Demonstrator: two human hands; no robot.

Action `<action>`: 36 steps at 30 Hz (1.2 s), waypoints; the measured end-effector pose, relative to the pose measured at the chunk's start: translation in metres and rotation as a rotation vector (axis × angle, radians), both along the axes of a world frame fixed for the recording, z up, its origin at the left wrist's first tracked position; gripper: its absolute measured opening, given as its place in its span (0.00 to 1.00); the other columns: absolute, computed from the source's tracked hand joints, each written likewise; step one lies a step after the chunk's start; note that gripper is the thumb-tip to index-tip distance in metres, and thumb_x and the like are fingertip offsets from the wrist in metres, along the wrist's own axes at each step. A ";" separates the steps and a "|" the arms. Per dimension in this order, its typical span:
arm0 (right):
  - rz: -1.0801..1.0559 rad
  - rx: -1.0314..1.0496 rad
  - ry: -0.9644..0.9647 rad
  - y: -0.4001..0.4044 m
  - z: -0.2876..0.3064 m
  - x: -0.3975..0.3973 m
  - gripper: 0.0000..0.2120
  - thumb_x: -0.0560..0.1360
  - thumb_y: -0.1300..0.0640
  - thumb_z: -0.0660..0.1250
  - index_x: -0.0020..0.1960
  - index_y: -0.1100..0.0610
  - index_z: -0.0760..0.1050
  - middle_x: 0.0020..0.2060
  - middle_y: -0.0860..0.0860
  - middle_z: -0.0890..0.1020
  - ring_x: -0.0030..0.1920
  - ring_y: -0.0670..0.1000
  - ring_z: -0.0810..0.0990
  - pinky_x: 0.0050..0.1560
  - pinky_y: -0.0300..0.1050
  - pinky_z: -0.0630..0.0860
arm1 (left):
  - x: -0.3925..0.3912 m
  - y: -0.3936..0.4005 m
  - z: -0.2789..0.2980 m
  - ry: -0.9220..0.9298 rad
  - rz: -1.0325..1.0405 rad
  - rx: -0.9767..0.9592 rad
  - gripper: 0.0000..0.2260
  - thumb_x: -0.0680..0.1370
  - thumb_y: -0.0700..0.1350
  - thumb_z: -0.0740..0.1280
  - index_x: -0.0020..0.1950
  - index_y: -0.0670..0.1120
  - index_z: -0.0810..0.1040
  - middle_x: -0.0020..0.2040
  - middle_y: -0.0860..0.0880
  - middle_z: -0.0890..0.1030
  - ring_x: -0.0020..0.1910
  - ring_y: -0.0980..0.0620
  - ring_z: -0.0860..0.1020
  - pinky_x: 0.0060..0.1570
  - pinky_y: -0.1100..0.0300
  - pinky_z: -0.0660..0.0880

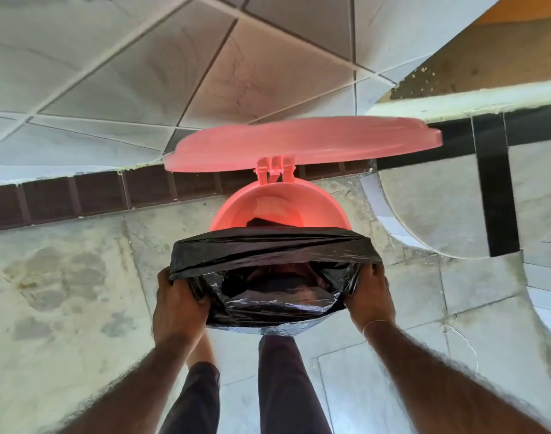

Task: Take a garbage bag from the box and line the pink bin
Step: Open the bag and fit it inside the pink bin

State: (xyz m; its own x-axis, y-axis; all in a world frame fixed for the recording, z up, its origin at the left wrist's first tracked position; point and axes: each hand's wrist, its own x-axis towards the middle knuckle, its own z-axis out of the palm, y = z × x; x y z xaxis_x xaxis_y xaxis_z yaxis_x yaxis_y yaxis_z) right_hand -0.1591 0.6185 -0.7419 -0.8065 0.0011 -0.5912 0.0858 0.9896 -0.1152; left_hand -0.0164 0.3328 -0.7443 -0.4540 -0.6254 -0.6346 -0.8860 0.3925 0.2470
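Observation:
The pink bin (267, 202) stands on the floor against the wall, its round lid (302, 144) hinged up at the back. A black garbage bag (267, 255) is held with its mouth spread wide over the near half of the bin. Part of the bag hangs down inside the bin. My left hand (178, 303) grips the bag's left edge and my right hand (369, 296) grips its right edge. The far part of the bin's inside is still bare pink. The box of bags is not in view.
A tiled wall (142, 73) with a dark brown skirting strip (79, 195) runs behind the bin. A curved white ledge with a black band (496, 202) stands to the right. My legs (283, 386) are below the bag on the stained floor.

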 end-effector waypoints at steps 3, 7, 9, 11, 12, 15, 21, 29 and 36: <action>-0.002 0.023 -0.019 0.005 -0.004 0.014 0.36 0.65 0.58 0.75 0.69 0.53 0.62 0.68 0.55 0.66 0.59 0.63 0.73 0.50 0.59 0.77 | 0.012 0.007 -0.010 0.009 -0.007 0.002 0.20 0.68 0.48 0.72 0.59 0.48 0.73 0.62 0.50 0.66 0.57 0.43 0.75 0.43 0.46 0.79; -0.022 0.033 0.017 0.007 -0.013 0.012 0.33 0.66 0.60 0.73 0.67 0.54 0.65 0.69 0.54 0.64 0.59 0.64 0.74 0.47 0.58 0.77 | 0.010 0.002 -0.020 0.043 -0.062 -0.012 0.20 0.69 0.54 0.70 0.58 0.52 0.73 0.63 0.50 0.68 0.60 0.45 0.72 0.43 0.49 0.80; -0.010 0.010 0.068 0.006 -0.016 0.002 0.32 0.67 0.59 0.72 0.68 0.53 0.65 0.70 0.54 0.64 0.59 0.65 0.73 0.46 0.59 0.77 | -0.002 -0.003 -0.020 0.084 -0.034 -0.016 0.21 0.68 0.54 0.71 0.59 0.54 0.71 0.64 0.50 0.66 0.55 0.41 0.76 0.40 0.47 0.80; -0.009 -0.020 0.140 0.001 -0.018 -0.012 0.30 0.68 0.61 0.70 0.68 0.52 0.63 0.70 0.55 0.64 0.59 0.66 0.73 0.48 0.60 0.77 | -0.013 -0.008 -0.019 0.104 -0.064 -0.016 0.23 0.67 0.53 0.72 0.59 0.55 0.69 0.65 0.51 0.64 0.55 0.40 0.76 0.40 0.46 0.80; -0.014 -0.034 0.172 -0.002 -0.019 -0.019 0.30 0.68 0.62 0.68 0.67 0.52 0.62 0.70 0.55 0.64 0.59 0.66 0.73 0.49 0.60 0.77 | -0.015 -0.010 -0.018 0.112 -0.088 -0.010 0.24 0.67 0.53 0.72 0.59 0.55 0.68 0.66 0.51 0.64 0.56 0.40 0.76 0.42 0.45 0.80; 0.010 -0.071 0.222 -0.008 -0.018 -0.035 0.29 0.70 0.64 0.64 0.68 0.50 0.60 0.70 0.54 0.64 0.56 0.66 0.75 0.50 0.60 0.77 | -0.020 -0.017 -0.014 0.142 -0.111 0.012 0.26 0.66 0.51 0.73 0.62 0.56 0.69 0.67 0.51 0.63 0.60 0.42 0.74 0.49 0.45 0.79; 0.029 -0.252 0.137 -0.007 -0.011 -0.068 0.33 0.66 0.62 0.70 0.70 0.54 0.65 0.68 0.56 0.67 0.64 0.61 0.72 0.65 0.57 0.72 | -0.048 -0.056 -0.003 0.122 -0.248 0.206 0.34 0.64 0.49 0.76 0.68 0.55 0.69 0.60 0.48 0.68 0.61 0.47 0.71 0.60 0.53 0.73; 0.116 -0.349 -0.075 -0.024 0.024 -0.115 0.30 0.61 0.60 0.73 0.63 0.53 0.74 0.61 0.56 0.74 0.65 0.56 0.70 0.69 0.47 0.67 | -0.114 -0.082 0.032 0.029 -0.579 0.271 0.30 0.69 0.40 0.66 0.70 0.56 0.69 0.51 0.51 0.77 0.59 0.44 0.75 0.55 0.54 0.74; 0.118 -0.266 0.029 -0.060 0.023 -0.128 0.19 0.71 0.60 0.62 0.61 0.56 0.75 0.58 0.57 0.76 0.61 0.60 0.73 0.65 0.53 0.72 | -0.157 -0.068 0.032 -0.002 -0.464 0.272 0.20 0.75 0.42 0.61 0.67 0.50 0.71 0.47 0.44 0.80 0.39 0.45 0.79 0.34 0.57 0.74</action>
State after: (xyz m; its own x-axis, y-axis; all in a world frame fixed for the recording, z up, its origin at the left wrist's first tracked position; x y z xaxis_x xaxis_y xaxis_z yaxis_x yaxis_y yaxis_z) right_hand -0.2867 0.5588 -0.7193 -0.8083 -0.2454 -0.5352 -0.0351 0.9274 -0.3723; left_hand -0.1732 0.2644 -0.7122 -0.6419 -0.1723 -0.7472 -0.6355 0.6649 0.3926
